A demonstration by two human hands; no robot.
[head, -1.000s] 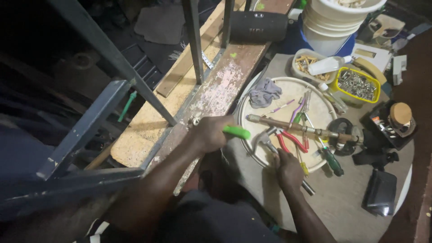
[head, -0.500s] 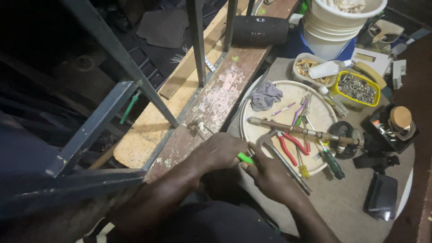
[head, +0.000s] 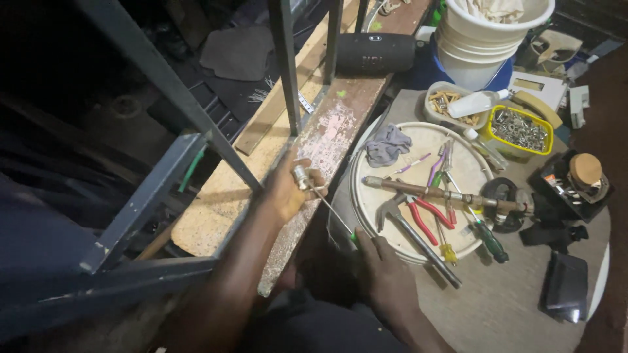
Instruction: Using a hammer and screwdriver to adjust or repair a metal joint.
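Screwdriver (head: 325, 210) spans between our two hands, beside the paint-worn plank (head: 327, 150): our right hand (head: 386, 278) closes its grip round the green handle low down, while our left hand (head: 286, 189) pinches a small metal fitting (head: 301, 176) at the shaft's tip. We judge we are seating tip and fitting together; next calls for steady alignment. Pliers (head: 425, 216) lie on the round tray (head: 392, 238) nearby.

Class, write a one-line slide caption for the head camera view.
Left hand and right hand hold a green-handled screwdriver beside a round tray of tools.
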